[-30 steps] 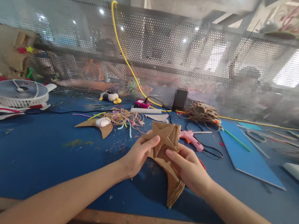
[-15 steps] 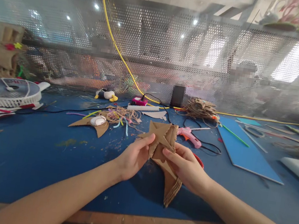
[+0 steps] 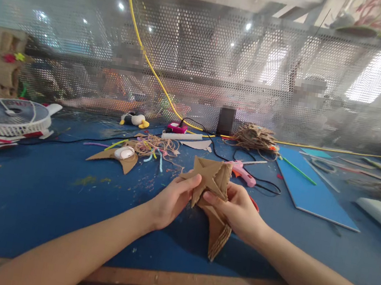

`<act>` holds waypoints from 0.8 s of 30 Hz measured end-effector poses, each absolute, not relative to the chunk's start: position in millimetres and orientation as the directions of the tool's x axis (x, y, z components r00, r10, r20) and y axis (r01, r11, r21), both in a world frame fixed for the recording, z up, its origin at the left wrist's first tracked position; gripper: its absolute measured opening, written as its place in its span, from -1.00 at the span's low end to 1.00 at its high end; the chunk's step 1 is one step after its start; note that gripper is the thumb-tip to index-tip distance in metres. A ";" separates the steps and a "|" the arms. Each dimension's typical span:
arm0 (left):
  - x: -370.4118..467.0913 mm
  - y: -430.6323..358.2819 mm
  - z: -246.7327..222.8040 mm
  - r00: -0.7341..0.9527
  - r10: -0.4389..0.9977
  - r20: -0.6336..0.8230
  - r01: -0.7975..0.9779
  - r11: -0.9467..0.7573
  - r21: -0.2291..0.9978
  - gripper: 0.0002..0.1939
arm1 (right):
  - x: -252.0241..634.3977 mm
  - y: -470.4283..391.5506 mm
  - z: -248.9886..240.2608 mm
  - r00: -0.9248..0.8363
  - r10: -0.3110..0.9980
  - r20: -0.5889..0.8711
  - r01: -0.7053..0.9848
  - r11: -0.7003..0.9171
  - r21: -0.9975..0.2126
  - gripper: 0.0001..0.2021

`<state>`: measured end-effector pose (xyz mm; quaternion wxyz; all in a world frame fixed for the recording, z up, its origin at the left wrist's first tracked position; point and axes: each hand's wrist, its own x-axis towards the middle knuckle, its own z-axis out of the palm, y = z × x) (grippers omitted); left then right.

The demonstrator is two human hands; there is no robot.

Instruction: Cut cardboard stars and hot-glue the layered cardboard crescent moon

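Observation:
A cardboard piece with a star shape (image 3: 209,173) on its face is held up over the blue table. My left hand (image 3: 175,199) grips its left side, thumb on the front. From the right, my right hand (image 3: 240,211) pinches its lower right edge, thumb also in front. Below it, a curved cardboard piece with a thick corrugated edge (image 3: 218,236) hangs down or lies on the table; whether it is joined to the upper piece is hidden. Just behind my right hand lies a pink glue gun (image 3: 243,174).
Behind are tangled cords (image 3: 157,147), a twine bundle (image 3: 256,137) and a magenta box (image 3: 177,128). A blue board (image 3: 313,188) lies right, a white round basket (image 3: 10,116) left. A perforated metal screen (image 3: 197,57) stands along the back.
The star-faced cardboard has turned and shifted slightly to the right in my hands, so its star shows more fully. Both hands still hold it.

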<state>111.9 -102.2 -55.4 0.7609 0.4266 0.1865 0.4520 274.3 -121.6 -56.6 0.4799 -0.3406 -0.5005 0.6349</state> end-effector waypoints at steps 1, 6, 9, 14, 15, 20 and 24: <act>112.0 -102.4 -54.0 0.527 0.844 0.096 -0.535 0.242 0.809 -0.65 | 274.6 -121.5 -55.8 -0.319 0.946 0.053 -0.274 -0.039 -0.961 -0.65; 111.1 -102.1 -50.2 0.540 0.841 0.022 -0.558 0.338 0.758 -0.74 | 275.4 -121.6 -53.9 -0.365 0.926 0.095 -0.313 -0.026 -0.949 -0.68; 110.6 -101.5 -50.9 0.545 0.838 -0.014 -0.557 0.375 0.741 -0.77 | 275.6 -121.4 -54.1 -0.372 0.922 0.109 -0.311 -0.013 -0.950 -0.70; 111.2 -100.7 -51.5 0.568 0.823 0.023 -0.560 0.366 0.743 -0.73 | 274.0 -121.8 -55.1 -0.352 0.930 0.103 -0.322 -0.017 -0.946 -0.71; 111.2 -100.6 -51.9 0.569 0.822 0.037 -0.558 0.353 0.751 -0.72 | 273.3 -122.2 -55.4 -0.344 0.934 0.100 -0.329 -0.020 -0.944 -0.70; 112.4 -101.7 -54.6 0.538 0.838 0.090 -0.539 0.259 0.801 -0.64 | 270.1 -125.3 -56.2 -0.283 0.952 0.119 -0.351 0.013 -0.936 -0.67; 117.2 -105.5 -55.3 0.488 0.868 0.091 -0.572 0.239 0.785 -0.65 | 268.0 -128.4 -60.2 -0.201 0.970 0.135 -0.351 0.057 -0.934 -0.70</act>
